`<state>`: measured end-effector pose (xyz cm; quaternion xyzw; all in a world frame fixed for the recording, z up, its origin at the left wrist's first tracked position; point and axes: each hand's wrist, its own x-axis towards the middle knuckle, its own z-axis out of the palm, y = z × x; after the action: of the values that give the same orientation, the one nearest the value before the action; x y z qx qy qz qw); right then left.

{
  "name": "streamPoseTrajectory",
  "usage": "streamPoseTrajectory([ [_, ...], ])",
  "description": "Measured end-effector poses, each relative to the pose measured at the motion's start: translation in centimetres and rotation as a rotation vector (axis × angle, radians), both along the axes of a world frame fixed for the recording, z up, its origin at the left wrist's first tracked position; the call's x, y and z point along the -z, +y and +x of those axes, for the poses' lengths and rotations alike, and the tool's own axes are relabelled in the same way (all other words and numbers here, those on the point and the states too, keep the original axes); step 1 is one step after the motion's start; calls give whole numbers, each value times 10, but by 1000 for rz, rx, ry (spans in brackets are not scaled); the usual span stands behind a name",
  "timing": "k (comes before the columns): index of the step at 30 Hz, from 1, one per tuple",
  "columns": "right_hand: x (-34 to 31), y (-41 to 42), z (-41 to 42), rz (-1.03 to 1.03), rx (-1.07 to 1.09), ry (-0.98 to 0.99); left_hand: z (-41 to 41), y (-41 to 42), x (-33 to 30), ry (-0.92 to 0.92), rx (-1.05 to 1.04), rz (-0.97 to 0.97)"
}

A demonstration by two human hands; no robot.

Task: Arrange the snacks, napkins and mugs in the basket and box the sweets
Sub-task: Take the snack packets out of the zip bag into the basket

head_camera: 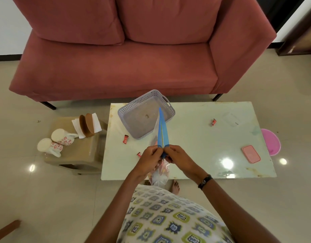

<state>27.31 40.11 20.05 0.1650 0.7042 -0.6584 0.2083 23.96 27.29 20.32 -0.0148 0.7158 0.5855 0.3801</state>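
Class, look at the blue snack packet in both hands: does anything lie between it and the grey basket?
Nothing visible: the blue snack packet already reaches over the near rim of the grey perforated plastic basket, which looks nearly empty.

A pink sofa (116, 58) stands on glossy beige tiles (28, 190) (ceiling lights mirrored). A pale low table (203, 146) fronts it.

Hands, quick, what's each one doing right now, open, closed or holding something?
Left hand: fingers pinch the near end of the blue packet.
Right hand: fingers pinch the same end of the packet from the other side.
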Motion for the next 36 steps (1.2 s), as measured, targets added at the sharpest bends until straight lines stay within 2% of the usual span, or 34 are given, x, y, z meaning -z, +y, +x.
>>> streamPoseTrajectory([
  [4, 1, -8, 2, -84, 157, 11, 2, 5, 4, -84, -210, 116],
  [8, -2, -10, 0, -88, 248, 51, 4, 13, 1, -91, -339, 203],
  [10, -4, -14, 0, -28, 274, 88, 8, 17, -1, -98, -387, 222],
  [12, -6, -13, -1, 135, 221, 168, 10, 17, -1, -87, -396, 195],
  [15, -12, -5, -3, 361, 1, 302, 0, 7, -6, -4, -227, 88],
  [18, -17, 1, -2, 382, -167, 386, -18, 0, -13, 94, 18, -47],
  [20, -20, -1, -1, 384, -223, 409, -29, -1, -17, 106, 96, -88],
  [25, -16, 4, -1, 389, -137, 230, -33, -7, -12, 134, 184, -74],
  [28, -17, 9, -9, 423, -220, 137, -23, -9, -5, 114, 202, -63],
  [31, -18, 11, -12, 461, -321, 159, -19, -13, -3, 130, 209, -79],
  [34, -15, 9, -7, 506, -306, 178, -16, -15, 1, 188, 232, -128],
  [36, -9, 8, -3, 613, -255, 175, -13, -15, 6, 284, 236, -214],
])
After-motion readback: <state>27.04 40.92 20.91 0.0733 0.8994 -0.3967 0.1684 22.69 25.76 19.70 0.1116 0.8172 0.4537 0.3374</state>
